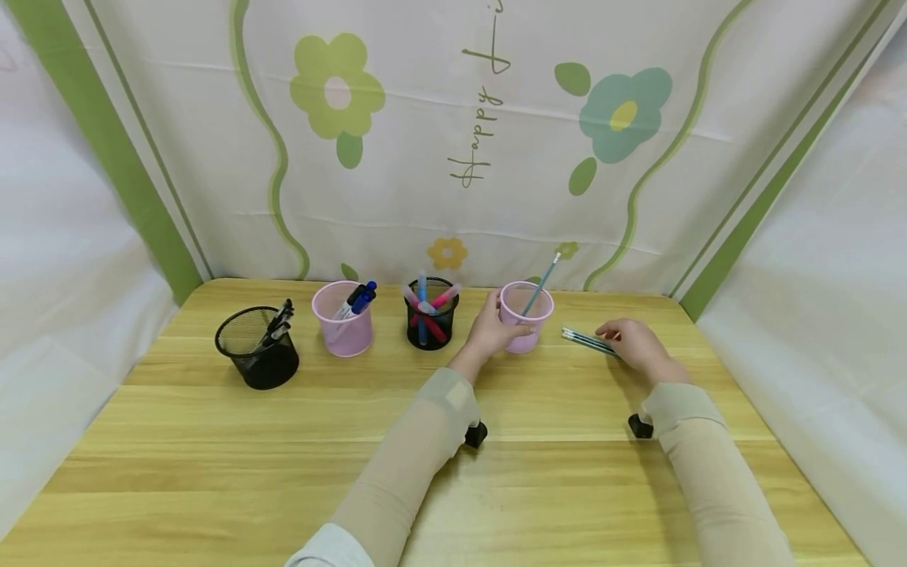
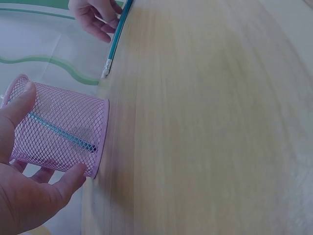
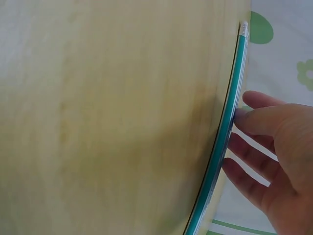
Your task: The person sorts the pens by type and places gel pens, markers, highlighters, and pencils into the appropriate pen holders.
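My left hand holds a pink mesh pen cup, thumb and fingers curled round its side. A single blue-green pencil leans in it, its white eraser end up. To the right, a small bunch of green pencils lies on the table, eraser ends pointing left. My right hand is over their right part. In the right wrist view its loosely bent, spread fingers come right up to the edge of the green pencils, and the thumb overlaps them.
Left of my hands stand a black mesh cup with pink and blue markers, a pink cup with blue and black pens, and a tilted black mesh cup with black pens. A flower-printed curtain hangs behind the wooden table.
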`<state>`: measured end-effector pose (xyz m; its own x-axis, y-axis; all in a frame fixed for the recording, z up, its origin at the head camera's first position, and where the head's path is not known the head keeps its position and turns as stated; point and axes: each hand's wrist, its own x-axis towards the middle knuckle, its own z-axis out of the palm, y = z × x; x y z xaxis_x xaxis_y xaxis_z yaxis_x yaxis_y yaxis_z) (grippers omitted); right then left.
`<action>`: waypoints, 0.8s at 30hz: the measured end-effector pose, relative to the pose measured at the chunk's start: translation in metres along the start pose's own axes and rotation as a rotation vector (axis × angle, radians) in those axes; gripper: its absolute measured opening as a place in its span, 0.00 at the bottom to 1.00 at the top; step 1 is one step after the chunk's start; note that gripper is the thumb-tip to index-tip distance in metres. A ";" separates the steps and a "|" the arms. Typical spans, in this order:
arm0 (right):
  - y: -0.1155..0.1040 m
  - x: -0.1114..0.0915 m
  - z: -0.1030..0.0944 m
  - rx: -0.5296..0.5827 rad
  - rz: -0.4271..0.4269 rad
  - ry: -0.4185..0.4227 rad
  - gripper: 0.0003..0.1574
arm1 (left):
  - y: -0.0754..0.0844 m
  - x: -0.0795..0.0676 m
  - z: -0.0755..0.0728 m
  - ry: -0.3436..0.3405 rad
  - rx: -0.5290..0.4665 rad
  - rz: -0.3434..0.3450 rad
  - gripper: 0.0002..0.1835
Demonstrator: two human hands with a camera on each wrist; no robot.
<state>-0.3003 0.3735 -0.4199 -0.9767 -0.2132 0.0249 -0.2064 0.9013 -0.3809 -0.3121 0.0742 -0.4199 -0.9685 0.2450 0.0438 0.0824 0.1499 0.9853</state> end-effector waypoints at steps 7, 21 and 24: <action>0.004 0.001 0.004 -0.021 0.017 -0.028 0.18 | -0.002 0.001 0.001 0.008 0.019 0.014 0.48; 0.000 0.002 0.003 -0.211 -0.014 -0.057 0.30 | -0.002 0.001 0.001 0.006 0.034 0.007 0.48; -0.002 0.003 0.002 -0.225 -0.029 -0.059 0.29 | -0.002 0.002 0.001 0.008 0.031 0.008 0.48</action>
<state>-0.3023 0.3705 -0.4212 -0.9664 -0.2560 -0.0234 -0.2488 0.9544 -0.1647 -0.3136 0.0749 -0.4219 -0.9696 0.2386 0.0536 0.0978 0.1776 0.9792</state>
